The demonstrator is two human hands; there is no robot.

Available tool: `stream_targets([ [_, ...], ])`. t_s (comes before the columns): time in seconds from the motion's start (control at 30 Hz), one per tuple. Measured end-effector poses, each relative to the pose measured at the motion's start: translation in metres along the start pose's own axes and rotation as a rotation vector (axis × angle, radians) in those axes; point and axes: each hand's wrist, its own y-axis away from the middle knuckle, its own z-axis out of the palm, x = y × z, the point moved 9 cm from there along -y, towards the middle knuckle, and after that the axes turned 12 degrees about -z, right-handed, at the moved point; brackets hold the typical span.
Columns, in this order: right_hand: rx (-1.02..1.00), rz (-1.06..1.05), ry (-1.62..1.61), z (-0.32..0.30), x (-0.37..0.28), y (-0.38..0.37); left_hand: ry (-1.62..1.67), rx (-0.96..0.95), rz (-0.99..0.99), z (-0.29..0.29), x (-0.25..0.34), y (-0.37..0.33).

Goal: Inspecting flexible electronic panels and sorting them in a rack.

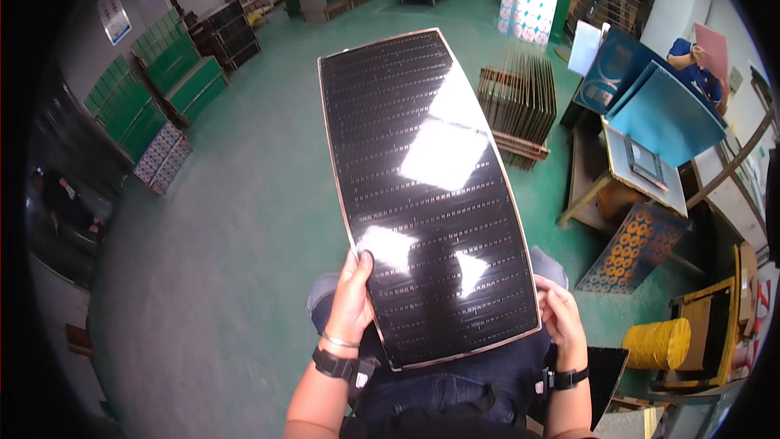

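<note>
Holds the black panel point(426, 223) over the lap point(463, 382), pinching its left edge in the fingers of the left hand point(351, 305); curls the right hand point(562, 317) at the other edge, cannot tell if pinching. Could let it tip from gripping low, or slip from loose right-side hold.

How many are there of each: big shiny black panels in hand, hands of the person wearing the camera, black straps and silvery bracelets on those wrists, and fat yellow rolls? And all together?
Shiny black panel: 1
Hands: 2 (left hand, right hand)
Black straps: 2 (left strap, right strap)
Silvery bracelet: 1
Yellow roll: 1
Total: 7
</note>
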Motion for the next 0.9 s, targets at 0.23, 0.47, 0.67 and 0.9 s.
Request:
stream_targets([
  [0.23,0.081,0.020,0.294,0.005,0.001,-0.004,-0.003,0.016,-0.006,0.003,-0.005,-0.008],
  [0.47,0.089,0.035,0.256,0.008,0.004,-0.007,0.018,-0.025,-0.031,0.000,-0.003,-0.012],
  [0.67,0.023,0.102,0.338,0.006,0.010,0.001,0.027,-0.044,-0.024,-0.009,-0.005,-0.013],
  [0.9,-0.179,0.110,0.559,0.058,-0.003,-0.011,0.058,-0.077,-0.157,-0.043,-0.020,-0.030],
])
